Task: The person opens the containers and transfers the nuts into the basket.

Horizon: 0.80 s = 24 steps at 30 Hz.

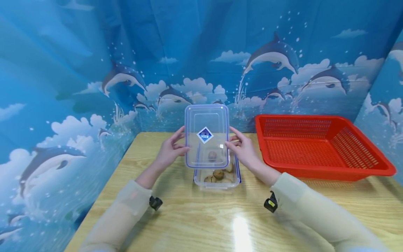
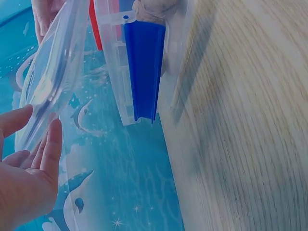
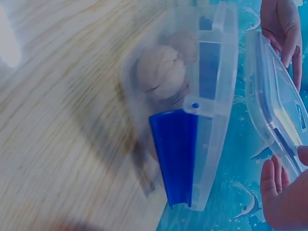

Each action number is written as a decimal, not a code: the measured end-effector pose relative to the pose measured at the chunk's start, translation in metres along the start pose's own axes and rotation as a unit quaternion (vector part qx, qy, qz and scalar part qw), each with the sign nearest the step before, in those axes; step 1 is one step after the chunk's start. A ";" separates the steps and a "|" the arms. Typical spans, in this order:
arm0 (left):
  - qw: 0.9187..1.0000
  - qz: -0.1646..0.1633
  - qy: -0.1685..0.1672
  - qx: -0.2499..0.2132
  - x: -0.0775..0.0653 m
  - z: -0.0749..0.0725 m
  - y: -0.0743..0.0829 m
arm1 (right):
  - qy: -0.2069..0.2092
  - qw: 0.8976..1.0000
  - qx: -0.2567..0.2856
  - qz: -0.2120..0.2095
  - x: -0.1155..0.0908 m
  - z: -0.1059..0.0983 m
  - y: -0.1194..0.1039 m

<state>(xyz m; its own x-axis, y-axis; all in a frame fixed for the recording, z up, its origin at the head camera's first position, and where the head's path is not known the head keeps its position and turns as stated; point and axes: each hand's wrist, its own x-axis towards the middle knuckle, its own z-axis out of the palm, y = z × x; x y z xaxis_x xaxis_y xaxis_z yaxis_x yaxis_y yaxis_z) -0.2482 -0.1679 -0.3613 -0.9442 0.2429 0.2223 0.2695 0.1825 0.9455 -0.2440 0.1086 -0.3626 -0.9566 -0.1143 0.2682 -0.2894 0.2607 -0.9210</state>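
Both hands hold a clear plastic lid (image 1: 206, 119) with a blue-edged rim and a blue diamond label. The left hand (image 1: 170, 149) pinches its left edge; the right hand (image 1: 243, 147) pinches its right edge. In the right wrist view the lid (image 3: 274, 101) is tilted and apart from the box. Below it on the table stands a clear plastic box (image 1: 217, 183) with blue side clips; one clip (image 2: 144, 72) hangs down in the left wrist view. Several walnuts (image 1: 218, 174) lie inside the box, and the lid partly covers them in the head view.
A red plastic basket (image 1: 315, 168) stands on the right of the wooden table (image 1: 189, 220). Behind the table hangs a blue backdrop (image 1: 201, 52) printed with dolphins. Dark wrist devices (image 1: 155, 202) are strapped at both sleeves.
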 end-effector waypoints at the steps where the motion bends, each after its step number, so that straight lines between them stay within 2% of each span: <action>1: 1.000 0.004 0.005 0.002 0.000 -0.001 0.000 | 0.000 1.000 0.004 0.002 0.001 0.001 -0.001; 12: 0.998 0.005 0.061 0.008 0.001 -0.010 0.001 | -0.019 0.999 0.030 0.010 0.009 0.007 -0.014; 21: 0.994 0.018 0.104 -0.005 0.006 -0.012 0.002 | -0.011 1.000 -0.002 -0.002 0.018 0.008 -0.017; 24: 0.994 0.023 0.111 0.007 0.005 -0.014 0.000 | -0.007 1.000 -0.014 -0.009 0.022 0.009 -0.017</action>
<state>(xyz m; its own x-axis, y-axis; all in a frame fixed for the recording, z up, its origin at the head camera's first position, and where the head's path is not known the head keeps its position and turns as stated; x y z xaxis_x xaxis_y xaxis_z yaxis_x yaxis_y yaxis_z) -0.2556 -0.1799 -0.3563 -0.9489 0.0354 0.3137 0.3146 0.1895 0.9301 -0.2594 0.0929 -0.3440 -0.9507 -0.1323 0.2803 -0.3073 0.2848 -0.9080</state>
